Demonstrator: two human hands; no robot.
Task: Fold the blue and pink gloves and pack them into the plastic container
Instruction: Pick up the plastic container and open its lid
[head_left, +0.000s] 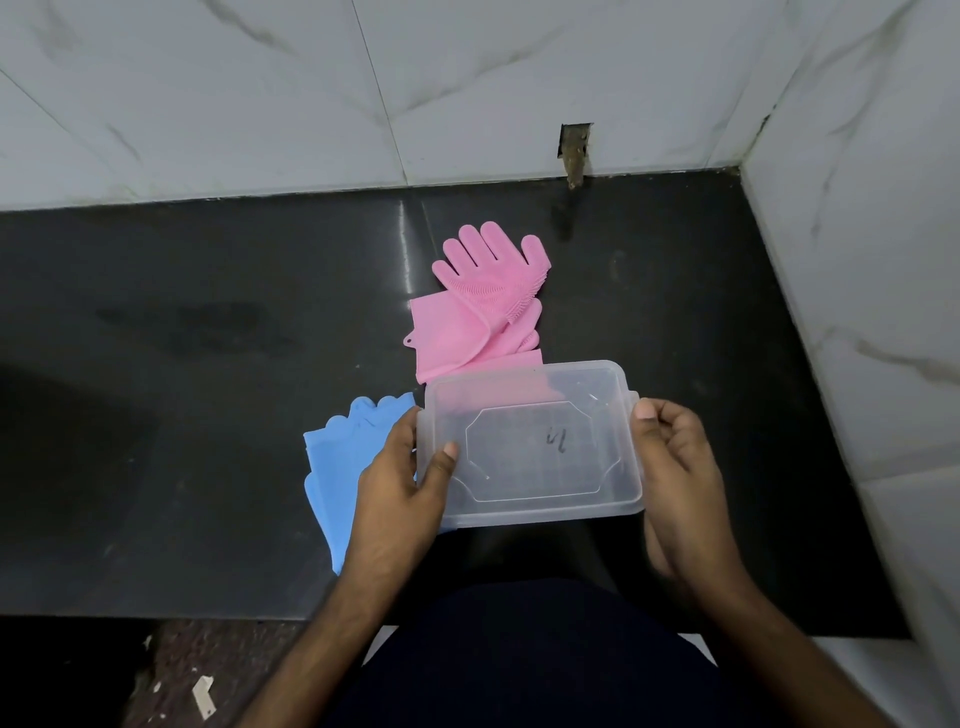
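Both hands hold the clear plastic container with its see-through lid (532, 441) up over the shiny black counter (208, 338). The left hand (400, 488) grips the left short end, thumb on top of the lid. The right hand (675, 467) grips the right short end, with its thumb tip at the lid's edge. The box lies long way across, from one hand to the other, and the lid looks shut.

The soft pink rubber gloves (478, 306) lie on the counter just past the far side of the box, fingers pointing at the white marble wall (467, 78). One pink glove lies on top of the other, and a bit of pink shows through the clear box. The soft blue rubber gloves (337, 467) lie flat to the left, partly under the left hand and the box.

No glove looks packed yet. I think the lid has to come off first. The left hand is closest to the blue gloves, so those seem easiest to grab. The pink ones are straight ahead, about the same reach for each hand.
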